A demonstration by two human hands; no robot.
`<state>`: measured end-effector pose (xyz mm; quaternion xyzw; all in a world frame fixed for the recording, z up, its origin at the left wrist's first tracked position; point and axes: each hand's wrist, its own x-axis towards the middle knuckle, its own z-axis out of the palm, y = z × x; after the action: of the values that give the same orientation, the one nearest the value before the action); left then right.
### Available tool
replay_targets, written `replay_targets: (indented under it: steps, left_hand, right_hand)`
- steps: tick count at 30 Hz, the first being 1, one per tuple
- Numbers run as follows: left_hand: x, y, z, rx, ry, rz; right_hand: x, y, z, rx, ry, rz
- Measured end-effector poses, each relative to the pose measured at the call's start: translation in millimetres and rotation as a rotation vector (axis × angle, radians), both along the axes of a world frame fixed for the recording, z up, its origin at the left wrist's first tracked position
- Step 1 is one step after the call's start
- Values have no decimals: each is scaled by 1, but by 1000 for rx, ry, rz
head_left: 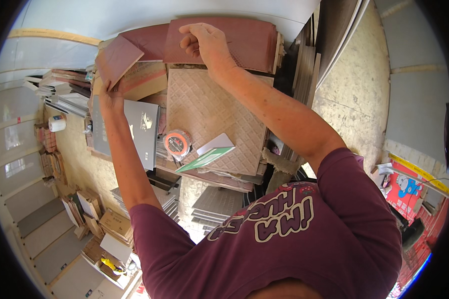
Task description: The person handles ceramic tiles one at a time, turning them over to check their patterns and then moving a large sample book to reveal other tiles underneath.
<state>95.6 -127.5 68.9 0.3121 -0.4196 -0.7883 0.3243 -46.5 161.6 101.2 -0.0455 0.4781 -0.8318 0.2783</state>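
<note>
My right hand (207,45) rests flat on a dark red tile (249,42) lying on top of a stack at the far side, fingers curled over its near-left part. My left hand (111,97) grips the lower corner of another dark red tile (115,60), which tilts up on its edge. Between my arms lies a beige tile (209,112) with its ribbed, diamond-patterned back facing up.
An orange tape roll (177,143) and a green-and-white booklet (207,154) lie on the beige tile. A grey folder (137,127) sits by my left forearm. Stacks of tiles (67,92) and cartons (112,222) stand on the floor to the left; upright slabs (329,45) lean at the right.
</note>
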Motion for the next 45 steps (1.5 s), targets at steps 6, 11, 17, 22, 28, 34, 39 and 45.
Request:
replay_targets:
  steps: [6,11,17,22,28,34,39,45]
  left_hand:
    - [59,48,38,-65,109,-160]
    - [104,71,56,-122,154,-216]
    - [110,98,74,-145,88,-280]
    - [109,97,73,-148,62,-406]
    - [96,85,68,-7,78,-334]
    - [91,93,61,236,341,-271]
    - [75,113,60,211,450,-322]
    - [54,100,37,52,239,-198]
  right_hand:
    - [0,-3,-8,35,0,69]
    - [7,-5,-1,144,-42,213]
    - [14,-7,-4,24,-210,393]
    - [17,-7,-8,-219,-291,537]
    - [23,-12,-21,-249,-341,439]
    - [24,-9,-17,-312,-427,331]
    - [25,-8,-17,-368,-425,252]
    - [34,-13,-26,-360,-522,230]
